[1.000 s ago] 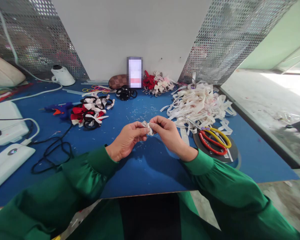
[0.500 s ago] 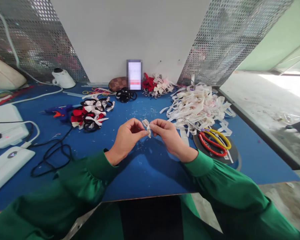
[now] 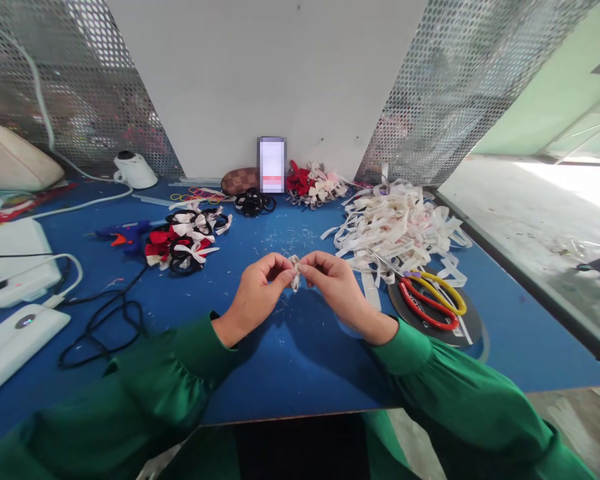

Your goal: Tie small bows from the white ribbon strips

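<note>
A small white ribbon bow (image 3: 295, 275) with dark print is pinched between my two hands above the middle of the blue table. My left hand (image 3: 261, 288) grips its left side with thumb and forefinger. From the right, my right hand (image 3: 334, 283) closes thumb and fingertips on the same piece. The fingertips hide much of the ribbon, so its exact fold cannot be made out. To the right of my hands lies a big heap of white ribbon strips (image 3: 397, 223). Scissors (image 3: 430, 300) with red and yellow handles rest by that heap.
A black round reel (image 3: 470, 323) lies under the scissors. Hair ties with bows (image 3: 185, 240) and a blue glue gun (image 3: 130, 233) sit at left. Behind stand a phone (image 3: 272, 165), a checkered case (image 3: 240, 180) and red and white bows (image 3: 313, 183). A black cable (image 3: 105, 327) and white power bank (image 3: 27, 340) lie left.
My fingers have drawn closer together on the ribbon bow, and less of it shows between them. The whole view has tilted slightly, so the table things appear lower.
</note>
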Tool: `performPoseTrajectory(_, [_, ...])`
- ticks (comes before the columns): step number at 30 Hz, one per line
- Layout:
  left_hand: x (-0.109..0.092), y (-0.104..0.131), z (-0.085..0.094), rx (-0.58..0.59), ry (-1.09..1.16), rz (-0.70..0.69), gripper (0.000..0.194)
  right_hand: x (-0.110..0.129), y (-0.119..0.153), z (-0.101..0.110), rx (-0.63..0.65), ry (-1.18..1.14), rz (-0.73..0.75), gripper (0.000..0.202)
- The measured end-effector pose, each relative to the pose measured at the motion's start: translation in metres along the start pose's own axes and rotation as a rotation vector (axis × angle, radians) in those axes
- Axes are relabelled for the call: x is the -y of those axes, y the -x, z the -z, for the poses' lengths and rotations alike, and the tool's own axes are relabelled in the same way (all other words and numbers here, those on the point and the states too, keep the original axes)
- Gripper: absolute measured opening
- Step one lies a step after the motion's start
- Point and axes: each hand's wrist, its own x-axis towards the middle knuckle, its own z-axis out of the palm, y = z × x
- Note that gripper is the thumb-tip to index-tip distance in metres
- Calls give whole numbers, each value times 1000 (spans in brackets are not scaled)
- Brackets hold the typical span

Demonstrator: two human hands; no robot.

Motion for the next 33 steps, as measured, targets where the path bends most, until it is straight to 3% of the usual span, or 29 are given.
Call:
performPoseTrajectory(4, [-2,-1,-1,151,164,88,26,0,-1,1,7,-20,10,20])
performPoseTrajectory(7, [-1,-2,-2,176,245,122,31,0,-2,2,-15,-3,16,20])
performPoseTrajectory(15, [2,-2,2,57,-20,-18,23,-2,-2,2,-12,26,13,20])
performPoseTrajectory(28, [5,1,-2,-106,28,-17,19,-1,2,-1,-40,8,35,16])
performPoseTrajectory(33, [2,2,-1,-174,54,9,18,2,5,2,-86,123,88,11])
